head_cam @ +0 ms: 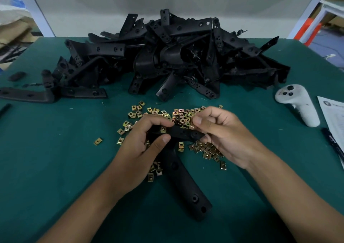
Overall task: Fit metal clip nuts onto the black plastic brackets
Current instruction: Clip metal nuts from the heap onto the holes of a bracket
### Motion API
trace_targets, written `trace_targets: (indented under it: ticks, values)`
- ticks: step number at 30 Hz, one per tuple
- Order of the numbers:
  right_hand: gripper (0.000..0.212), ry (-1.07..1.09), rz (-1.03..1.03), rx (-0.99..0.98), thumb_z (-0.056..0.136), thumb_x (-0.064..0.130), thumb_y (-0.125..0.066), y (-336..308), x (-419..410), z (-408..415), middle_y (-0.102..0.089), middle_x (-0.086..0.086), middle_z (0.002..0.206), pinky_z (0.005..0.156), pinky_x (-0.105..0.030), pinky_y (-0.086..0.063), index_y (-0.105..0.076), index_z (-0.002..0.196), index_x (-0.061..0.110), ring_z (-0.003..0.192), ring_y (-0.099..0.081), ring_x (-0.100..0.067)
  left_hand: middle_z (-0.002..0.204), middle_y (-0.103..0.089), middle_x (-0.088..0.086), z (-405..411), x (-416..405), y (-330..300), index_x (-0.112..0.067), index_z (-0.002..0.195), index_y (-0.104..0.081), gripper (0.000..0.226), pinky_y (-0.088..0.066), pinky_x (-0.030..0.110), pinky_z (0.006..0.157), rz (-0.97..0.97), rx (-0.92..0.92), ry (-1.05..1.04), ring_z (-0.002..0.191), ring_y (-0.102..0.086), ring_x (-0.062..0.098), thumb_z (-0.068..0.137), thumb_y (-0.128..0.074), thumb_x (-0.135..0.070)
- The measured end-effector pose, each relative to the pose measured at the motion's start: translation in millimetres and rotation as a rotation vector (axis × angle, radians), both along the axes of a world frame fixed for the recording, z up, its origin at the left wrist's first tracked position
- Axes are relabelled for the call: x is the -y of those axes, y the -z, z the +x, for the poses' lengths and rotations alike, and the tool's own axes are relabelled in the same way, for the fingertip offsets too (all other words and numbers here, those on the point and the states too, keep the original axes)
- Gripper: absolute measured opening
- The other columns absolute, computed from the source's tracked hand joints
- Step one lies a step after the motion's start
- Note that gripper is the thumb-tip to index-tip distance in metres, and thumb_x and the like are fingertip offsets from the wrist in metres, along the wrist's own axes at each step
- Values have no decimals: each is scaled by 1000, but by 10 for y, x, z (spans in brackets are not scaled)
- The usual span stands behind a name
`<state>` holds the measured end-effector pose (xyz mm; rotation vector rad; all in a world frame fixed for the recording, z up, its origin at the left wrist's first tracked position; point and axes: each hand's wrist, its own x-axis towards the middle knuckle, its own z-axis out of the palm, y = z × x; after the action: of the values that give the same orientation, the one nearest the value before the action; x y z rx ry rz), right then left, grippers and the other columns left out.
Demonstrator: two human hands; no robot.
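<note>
My left hand [147, 146] grips a black plastic bracket [178, 174] at its bend; the long arm of the bracket runs toward me over the green table. One brass clip nut [163, 129] sits on the bracket's short arm beside my left fingers. My right hand [221, 131] pinches another clip nut [192, 125] between thumb and forefinger at the short arm's upper edge. Several loose clip nuts [178, 115] lie scattered around and under both hands.
A big heap of black brackets [167, 56] fills the back of the green table [55, 159]. A single bracket [52, 94] lies at the left. A white handheld controller [297, 103], a paper sheet [333, 116] and a black pen [333, 142] lie at the right.
</note>
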<state>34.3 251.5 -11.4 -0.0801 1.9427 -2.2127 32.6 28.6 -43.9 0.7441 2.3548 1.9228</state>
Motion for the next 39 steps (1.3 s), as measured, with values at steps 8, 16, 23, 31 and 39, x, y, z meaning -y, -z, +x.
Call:
trace_targets:
  ticks: [8, 16, 23, 31, 39]
  values:
    - [3, 28, 99, -47, 81, 28, -74, 20, 44, 20, -75, 5, 75, 60, -21, -48, -76, 81, 26, 66, -64, -6, 106, -57, -21, 58, -24, 35, -47, 124, -53, 42, -56, 21, 66, 44, 105, 18, 81, -62, 1, 85, -69, -45]
    - [6, -9, 96, -16, 73, 30, -79, 15, 95, 49, -74, -1, 72, 61, -26, -45, -76, 75, 25, 64, -61, -12, 107, -57, -18, 82, -49, 39, -48, 120, -55, 41, -58, 27, 64, 26, 95, -3, 85, -63, 7, 84, -73, -41]
    - [19, -25, 116, -63, 81, 37, -73, 17, 58, 52, -68, 9, 66, 58, -18, -46, -74, 80, 18, 61, -58, -5, 110, -56, -16, 86, -42, 30, -50, 123, -53, 44, -57, 50, 58, -15, 103, -21, 74, -61, 26, 82, -70, -49]
    - [34, -2, 288, -210, 90, 44, -60, 26, 53, 80, -74, 16, 80, 66, -11, -48, -75, 90, 14, 74, -65, 4, 99, -59, -13, 86, -31, 14, -44, 121, -52, 43, -55, 40, 46, 47, 166, 12, 56, -55, 23, 82, -71, -45]
    - [16, -106, 240, -235, 89, 26, -67, 36, 67, 97, -70, 18, 78, 67, -12, -48, -71, 96, 13, 73, -61, 5, 93, -66, -10, 58, -32, 13, -40, 110, -55, 33, -56, 27, 59, 126, 179, 12, 72, -62, 8, 83, -72, -43]
